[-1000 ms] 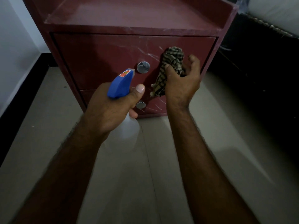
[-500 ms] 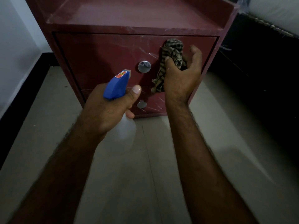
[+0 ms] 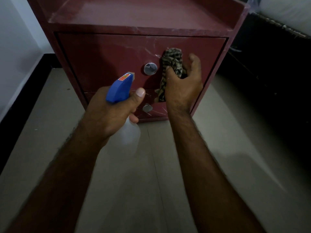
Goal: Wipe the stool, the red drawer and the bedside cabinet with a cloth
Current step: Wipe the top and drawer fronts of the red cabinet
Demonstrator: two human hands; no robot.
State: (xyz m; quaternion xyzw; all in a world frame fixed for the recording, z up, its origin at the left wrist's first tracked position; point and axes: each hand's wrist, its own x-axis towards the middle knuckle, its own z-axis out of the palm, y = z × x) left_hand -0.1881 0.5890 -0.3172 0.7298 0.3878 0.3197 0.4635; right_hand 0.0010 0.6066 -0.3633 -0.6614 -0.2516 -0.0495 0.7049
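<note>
Wiping the drawer (image 3: 104, 61) front: my right hand (image 3: 182, 86) grips the cloth (image 3: 173, 64) against it, right of the knob (image 3: 150, 69). Left hand (image 3: 109, 113) grips the sprayer (image 3: 120, 89). Next I'd probably wipe left.

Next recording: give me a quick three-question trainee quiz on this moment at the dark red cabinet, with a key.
1. True or false: the left-hand grip holds the crumpled striped cloth.
2. Multiple choice: the cloth is held up against A) the dark red upper drawer front, B) the cabinet's top surface, C) the floor.
3. Fill in: as the camera sees it, the cloth is to the ____ of the upper round metal knob.

Key
1. False. The right-hand grip holds it, and the left holds the blue-headed translucent spray bottle.
2. A
3. right
</note>
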